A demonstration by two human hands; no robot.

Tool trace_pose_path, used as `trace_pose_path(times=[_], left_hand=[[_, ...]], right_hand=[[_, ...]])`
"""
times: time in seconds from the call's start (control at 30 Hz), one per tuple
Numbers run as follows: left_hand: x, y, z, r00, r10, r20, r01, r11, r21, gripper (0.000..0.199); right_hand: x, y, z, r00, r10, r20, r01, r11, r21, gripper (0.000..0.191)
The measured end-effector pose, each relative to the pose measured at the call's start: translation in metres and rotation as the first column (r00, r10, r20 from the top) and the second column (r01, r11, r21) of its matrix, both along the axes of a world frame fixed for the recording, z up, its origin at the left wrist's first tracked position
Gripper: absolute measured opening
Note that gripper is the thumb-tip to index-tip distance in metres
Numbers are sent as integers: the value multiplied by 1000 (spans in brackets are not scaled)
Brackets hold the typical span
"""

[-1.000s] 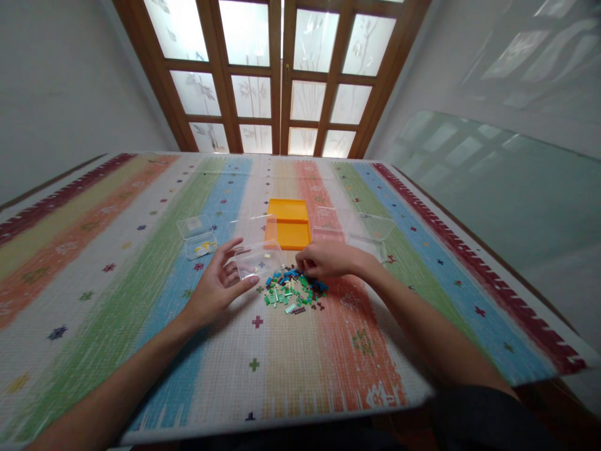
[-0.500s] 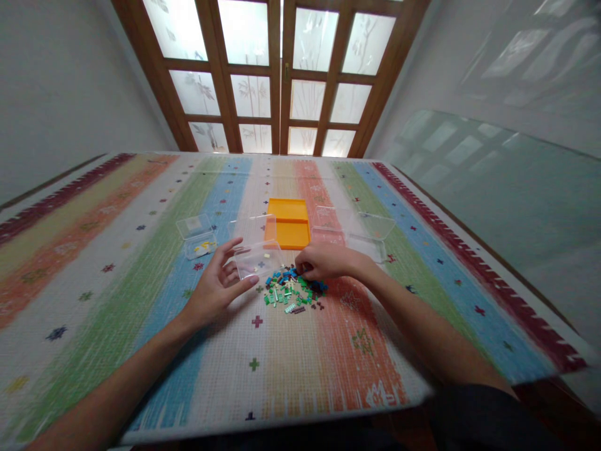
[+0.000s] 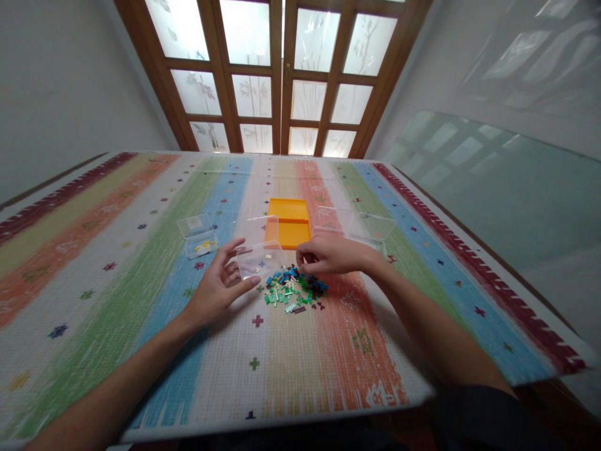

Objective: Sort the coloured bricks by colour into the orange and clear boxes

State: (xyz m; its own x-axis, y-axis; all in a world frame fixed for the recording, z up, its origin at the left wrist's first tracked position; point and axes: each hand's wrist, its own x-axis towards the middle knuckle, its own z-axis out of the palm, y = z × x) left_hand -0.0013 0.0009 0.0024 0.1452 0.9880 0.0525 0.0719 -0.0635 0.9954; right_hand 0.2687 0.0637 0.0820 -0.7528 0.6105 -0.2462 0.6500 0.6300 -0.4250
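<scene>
My left hand grips a clear plastic box by its left side, thumb along the near edge and fingers behind. The box's lid stands open at the back, and a small pale piece lies inside. My right hand hovers just over the back right of a pile of small building bricks, mostly green and blue with some brown. Its fingers are curled into a pinch; anything between the fingertips is hidden.
Behind the hands lies an open orange case. A clear box with yellow pieces sits at the left. More open clear boxes stand at the right, partly behind my right hand. A striped cloth covers the table.
My right hand has lifted slightly from the pile and shifted a little to the right. My left hand keeps its hold on the clear box.
</scene>
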Motion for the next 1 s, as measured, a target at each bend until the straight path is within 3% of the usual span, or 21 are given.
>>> trace_pose_path(times=[0.23,0.43,0.63,0.73,0.87,1.0], left_hand=[[1,-1,-2,999,-38,6,38,999,5,79],[1,-2,-4,996,-91,0,91,995,41,75],[2,-4,-4,993,-111,-34,113,993,42,72],[2,-4,-4,994,-111,-22,112,993,33,74],[2,-4,-4,996,-90,-2,90,996,25,74],[1,-3,-4,997,-76,3,76,997,13,74]], right_hand=[[-7,-5,-8,993,-18,-115,37,985,166,19],[-18,-5,-25,1000,21,1,-21,954,299,24],[-24,-5,-32,995,44,93,-71,947,315,26],[-21,-5,-28,998,44,33,-52,951,306,28],[-11,-4,-9,997,-17,-69,36,958,285,24],[0,-3,5,998,49,-43,-45,994,97,20]])
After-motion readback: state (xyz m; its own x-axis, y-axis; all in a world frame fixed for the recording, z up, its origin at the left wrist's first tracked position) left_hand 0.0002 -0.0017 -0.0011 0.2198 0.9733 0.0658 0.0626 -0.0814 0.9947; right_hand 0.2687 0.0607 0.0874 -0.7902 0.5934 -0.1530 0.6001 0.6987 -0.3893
